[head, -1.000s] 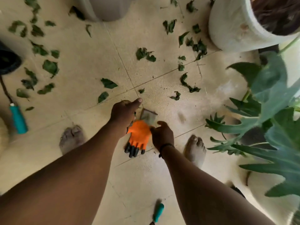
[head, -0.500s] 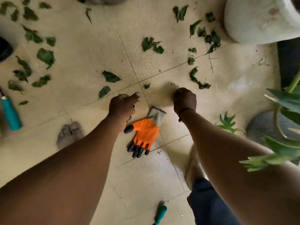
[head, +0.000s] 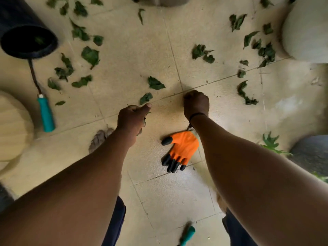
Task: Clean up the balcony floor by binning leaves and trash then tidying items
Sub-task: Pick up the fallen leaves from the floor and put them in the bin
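Green leaves lie scattered over the beige tiled floor, among them two (head: 155,83) (head: 145,98) just ahead of my left hand and a clump (head: 202,53) further out. My left hand (head: 132,119) is curled round a few leaf bits that stick out of the fist. My right hand (head: 196,103) reaches to the tile joint with its fingers curled down onto the floor where a small leaf lay; that leaf is hidden beneath them. An orange glove with black fingertips (head: 184,148) lies flat on the floor, partly under my right forearm.
A black bin (head: 28,41) lies on its side at the upper left. A teal-handled tool (head: 45,114) lies below it, and another (head: 188,232) sits near the bottom edge. A white pot (head: 305,32) stands top right, a dark pot (head: 312,153) at the right, a round beige object (head: 12,126) at the left.
My right hand left the orange glove and moved forward to the tile joint, over the small leaf. The view shifted left and the black bin came into sight.
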